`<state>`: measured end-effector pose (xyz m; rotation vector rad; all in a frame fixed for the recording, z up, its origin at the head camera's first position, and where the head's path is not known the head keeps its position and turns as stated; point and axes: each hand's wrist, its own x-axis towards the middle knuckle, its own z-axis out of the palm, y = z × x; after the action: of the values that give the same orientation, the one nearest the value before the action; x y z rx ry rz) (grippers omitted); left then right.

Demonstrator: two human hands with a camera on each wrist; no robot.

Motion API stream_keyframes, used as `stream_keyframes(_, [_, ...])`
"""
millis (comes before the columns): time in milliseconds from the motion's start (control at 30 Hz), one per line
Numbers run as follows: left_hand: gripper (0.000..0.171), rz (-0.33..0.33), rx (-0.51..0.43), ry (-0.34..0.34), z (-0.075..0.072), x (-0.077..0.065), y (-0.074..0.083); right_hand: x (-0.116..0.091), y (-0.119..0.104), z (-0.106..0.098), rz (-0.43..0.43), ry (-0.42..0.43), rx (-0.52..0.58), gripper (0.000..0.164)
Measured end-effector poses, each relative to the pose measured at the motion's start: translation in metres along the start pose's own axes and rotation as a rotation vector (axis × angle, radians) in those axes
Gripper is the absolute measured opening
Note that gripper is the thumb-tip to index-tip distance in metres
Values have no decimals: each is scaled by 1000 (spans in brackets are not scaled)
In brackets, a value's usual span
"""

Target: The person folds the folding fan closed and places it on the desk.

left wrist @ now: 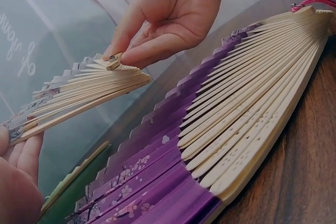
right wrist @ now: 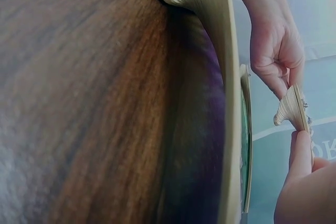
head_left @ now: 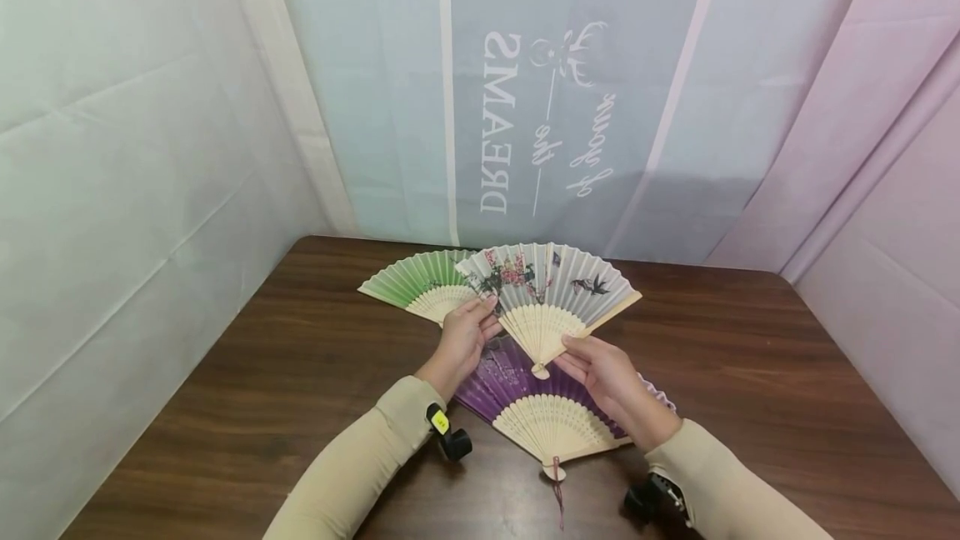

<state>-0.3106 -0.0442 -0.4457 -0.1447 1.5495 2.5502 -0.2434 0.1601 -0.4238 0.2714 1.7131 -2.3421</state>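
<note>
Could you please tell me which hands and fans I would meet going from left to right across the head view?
Green fan, left hand, pale floral fan, right hand; the purple fan overlaps too much to place.

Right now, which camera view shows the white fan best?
The head view: there the white fan faces the camera, spread and nearly whole. The left wrist view shows it slanted and cropped; the right wrist view, nearly edge-on.

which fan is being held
The pale grey fan, held by left hand and right hand; the green fan and purple fan lie on the table.
</note>
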Motion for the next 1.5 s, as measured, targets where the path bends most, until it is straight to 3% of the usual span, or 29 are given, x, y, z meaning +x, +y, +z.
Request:
stream_keyframes(667, [66,-30,-21,-9,-1,2,3,-1,0,2,6,-28,8,16])
stream_keyframes(1267, [64,-21,-17,-46,0,0,4,-1,0,4,8,-21,2,19])
stream_keyframes(1500, [60,-17,-7,-30,1,0,1,-1,2,4,1,-18,-9,24])
